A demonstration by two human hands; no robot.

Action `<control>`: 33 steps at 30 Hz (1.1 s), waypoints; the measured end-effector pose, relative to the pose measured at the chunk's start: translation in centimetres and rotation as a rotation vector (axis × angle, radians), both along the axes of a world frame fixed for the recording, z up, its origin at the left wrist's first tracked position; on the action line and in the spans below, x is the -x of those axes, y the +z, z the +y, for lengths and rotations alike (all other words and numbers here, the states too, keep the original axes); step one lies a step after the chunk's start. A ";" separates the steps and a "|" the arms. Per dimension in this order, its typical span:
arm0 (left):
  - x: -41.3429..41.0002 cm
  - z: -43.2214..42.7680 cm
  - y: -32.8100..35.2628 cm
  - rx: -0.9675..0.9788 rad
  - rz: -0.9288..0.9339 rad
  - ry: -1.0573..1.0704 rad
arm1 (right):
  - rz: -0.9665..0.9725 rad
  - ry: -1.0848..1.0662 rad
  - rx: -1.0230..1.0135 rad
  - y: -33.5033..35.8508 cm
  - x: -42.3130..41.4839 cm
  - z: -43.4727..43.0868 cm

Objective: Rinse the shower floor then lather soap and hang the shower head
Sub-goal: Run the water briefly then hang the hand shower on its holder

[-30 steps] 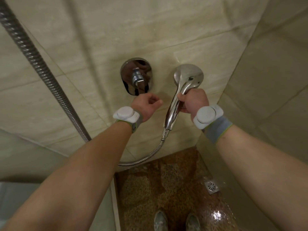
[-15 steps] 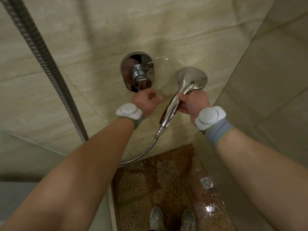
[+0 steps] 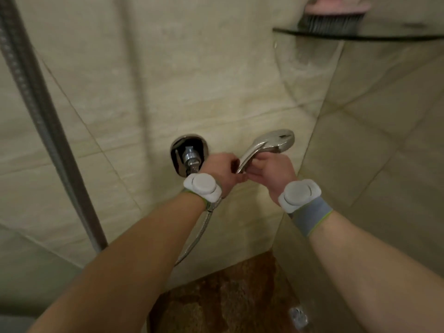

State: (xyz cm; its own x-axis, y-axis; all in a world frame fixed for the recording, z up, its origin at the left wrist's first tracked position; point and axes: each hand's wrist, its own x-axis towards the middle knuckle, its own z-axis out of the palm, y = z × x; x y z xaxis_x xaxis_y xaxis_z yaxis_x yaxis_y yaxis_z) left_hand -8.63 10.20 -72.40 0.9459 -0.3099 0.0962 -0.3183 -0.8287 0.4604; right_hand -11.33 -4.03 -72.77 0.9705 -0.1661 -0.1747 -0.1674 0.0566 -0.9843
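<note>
The chrome shower head (image 3: 272, 140) is held in front of the beige tiled wall, its face turned toward the wall and its handle slanting down to the left. My right hand (image 3: 272, 173) grips the handle from the right. My left hand (image 3: 219, 168) is closed around the lower end of the handle, and its wrist hides the joint with the hose. The metal hose (image 3: 203, 227) drops from under my left wrist toward the floor. The wet brown pebbled shower floor (image 3: 228, 301) shows at the bottom.
A chrome wall valve (image 3: 188, 153) sits just left of my left hand. A long run of hose (image 3: 48, 131) hangs down the left side. A glass corner shelf (image 3: 384, 36) with a brush (image 3: 334, 19) juts out at top right. A floor drain (image 3: 298, 314) lies below.
My left hand has left the wall valve and closed on the shower head's handle. The shower head has tipped flatter. My view has tilted up, which brings the shelf in.
</note>
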 end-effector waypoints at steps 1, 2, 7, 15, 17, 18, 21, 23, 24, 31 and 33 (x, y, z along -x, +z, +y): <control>0.0 -0.1 0.8 0.008 -0.006 0.005 | -0.034 0.002 -0.029 0.6 0.1 -0.2; 0.1 -0.1 1.5 0.030 -0.010 0.011 | -0.074 0.010 -0.038 1.0 0.3 -0.5; 0.7 0.8 4.3 0.276 0.001 0.053 | -0.145 0.028 -0.008 2.4 1.2 -3.1; 1.1 -0.4 11.9 0.640 0.029 -0.106 | -0.287 0.087 0.078 9.2 1.2 -7.2; 1.1 -1.4 14.7 0.692 -0.003 -0.178 | -0.363 0.128 0.117 12.4 0.7 -7.8; 1.1 -2.0 16.3 0.700 -0.023 -0.205 | -0.408 0.147 0.141 14.1 0.4 -8.2; 0.7 -4.0 21.3 0.732 -0.069 -0.234 | -0.538 0.164 0.205 19.6 -0.4 -9.5; 0.4 -5.3 24.6 0.774 -0.087 -0.256 | -0.602 0.167 0.219 22.8 -1.1 -10.5; 0.3 -5.9 26.1 0.798 -0.095 -0.276 | -0.632 0.179 0.219 24.2 -1.4 -10.9; -0.8 -7.8 35.1 0.898 -0.127 -0.320 | -0.763 0.219 0.335 32.1 -2.7 -13.0; -1.2 -8.0 37.6 0.900 -0.155 -0.332 | -0.805 0.223 0.360 34.7 -3.3 -13.2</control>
State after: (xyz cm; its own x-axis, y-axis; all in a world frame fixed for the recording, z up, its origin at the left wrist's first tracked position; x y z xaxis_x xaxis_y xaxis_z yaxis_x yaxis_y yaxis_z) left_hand -7.43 2.16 -34.84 0.7806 -0.3083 0.5436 -0.5827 -0.0445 0.8115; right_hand -8.03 -17.24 -38.02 0.7927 0.1266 0.5963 0.6083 -0.2283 -0.7602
